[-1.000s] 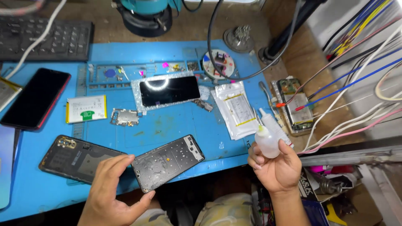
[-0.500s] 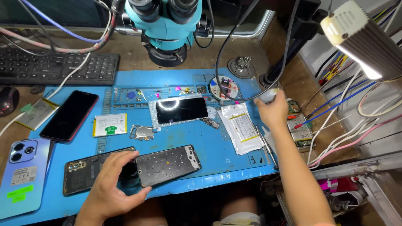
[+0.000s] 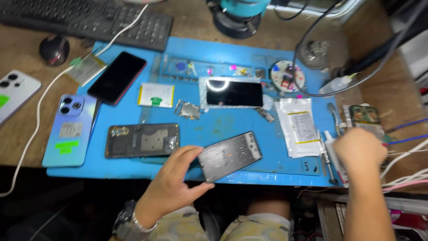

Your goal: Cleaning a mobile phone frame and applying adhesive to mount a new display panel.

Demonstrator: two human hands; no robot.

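Phones lie all over our blue mat (image 3: 133, 172), which looks soft and rubbery. Our left hand (image 3: 176, 178) holds the dark phone frame (image 3: 229, 155) at the mat's 6 o'clock edge. The thumb sits under the frame's near corner and the fingers curl over its left end, so that end is pinched and tipped up a little.

We think the frame is light, flat and stiff, but thin enough to bend or crack. Its face looks smooth and may be slippery. The safe place to hold it is by the long side edges, not the flat middle.

Our right hand (image 3: 360, 149) is at 3 o'clock, over some thin metal tools (image 3: 329, 156). It looks curled, but it is blurry, so we cannot tell if it holds anything.

At 12 o'clock from the frame lies a shiny black screen (image 3: 232, 93) with a silver edge. At 9 o'clock lies an open phone back (image 3: 141, 140).
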